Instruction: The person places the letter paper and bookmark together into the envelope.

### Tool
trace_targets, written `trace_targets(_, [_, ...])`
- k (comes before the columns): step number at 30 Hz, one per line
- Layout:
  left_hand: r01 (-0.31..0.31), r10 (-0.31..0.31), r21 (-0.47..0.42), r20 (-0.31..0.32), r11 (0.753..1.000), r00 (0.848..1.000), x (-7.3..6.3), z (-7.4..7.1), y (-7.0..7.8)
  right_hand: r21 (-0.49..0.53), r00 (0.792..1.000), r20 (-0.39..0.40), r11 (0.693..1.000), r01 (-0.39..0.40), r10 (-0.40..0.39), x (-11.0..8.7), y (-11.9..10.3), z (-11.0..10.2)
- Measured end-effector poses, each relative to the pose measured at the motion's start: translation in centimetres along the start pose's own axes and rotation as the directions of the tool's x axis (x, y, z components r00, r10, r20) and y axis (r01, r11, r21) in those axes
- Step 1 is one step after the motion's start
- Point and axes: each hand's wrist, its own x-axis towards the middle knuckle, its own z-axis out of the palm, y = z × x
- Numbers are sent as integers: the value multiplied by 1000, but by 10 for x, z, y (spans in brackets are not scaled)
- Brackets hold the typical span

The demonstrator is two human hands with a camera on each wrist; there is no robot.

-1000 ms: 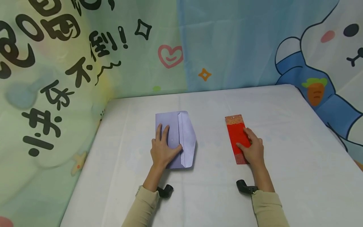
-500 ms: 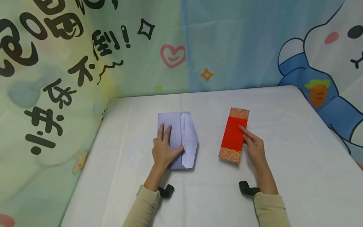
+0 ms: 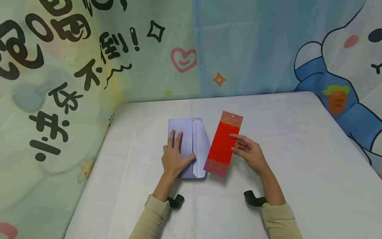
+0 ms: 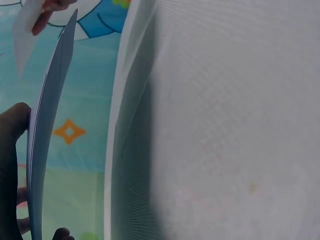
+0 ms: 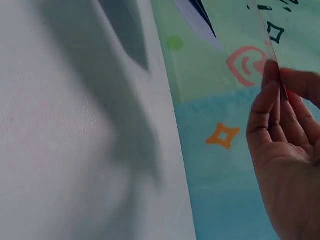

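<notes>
A pale purple envelope (image 3: 186, 139) is under my left hand (image 3: 176, 159) in the head view, its pointed flap to the right. The thumb lies across the flap seam. In the left wrist view the envelope (image 4: 47, 115) shows edge-on, with the thumb (image 4: 17, 117) on one face and a fingertip (image 4: 62, 234) on the other. My right hand (image 3: 250, 154) pinches the right edge of a long red card (image 3: 222, 142) with speckled gold-orange ends and a small hole at the top. The card tilts, its lower left corner overlapping the envelope's right edge.
A white cloth covers the table (image 3: 298, 149). Behind it and along the left hangs a printed curtain (image 3: 238, 43) with dark lettering, a heart and a cartoon animal. Each wrist wears a black camera, such as the right camera (image 3: 253, 198).
My right hand has lifted the red card, turned it so its top leans right, and carried it left to the envelope. The left hand and envelope have stayed in place.
</notes>
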Motion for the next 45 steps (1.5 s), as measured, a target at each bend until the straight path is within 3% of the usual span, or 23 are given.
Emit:
trace_targets(3, [-14, 15, 2, -3, 1000, 1000, 1, -1, 2, -71, 995, 77, 996, -56, 61, 4, -3, 10])
trace_targets(6, [-27, 27, 1, 0, 1000, 1000, 1, -1, 4, -158, 988, 130, 986, -61, 82, 9, -2, 19])
trace_targets(14, [-38, 38, 3, 21, 999, 999, -1, -2, 8, -325, 990, 98, 943, -66, 103, 18, 0, 38])
trace_targets(25, [-46, 45, 5, 35, 999, 998, -2, 1, 11, -414, 995, 33, 907, -72, 94, 24, 8, 45])
trace_targets(38, [-75, 75, -18, 26, 997, 997, -3, 3, 14, -443, 993, 73, 895, -52, 94, 29, 4, 62])
trace_targets(45, [-87, 87, -12, 3, 996, 996, -5, 3, 15, -492, 997, 79, 869, 56, -20, 27, 11, 68])
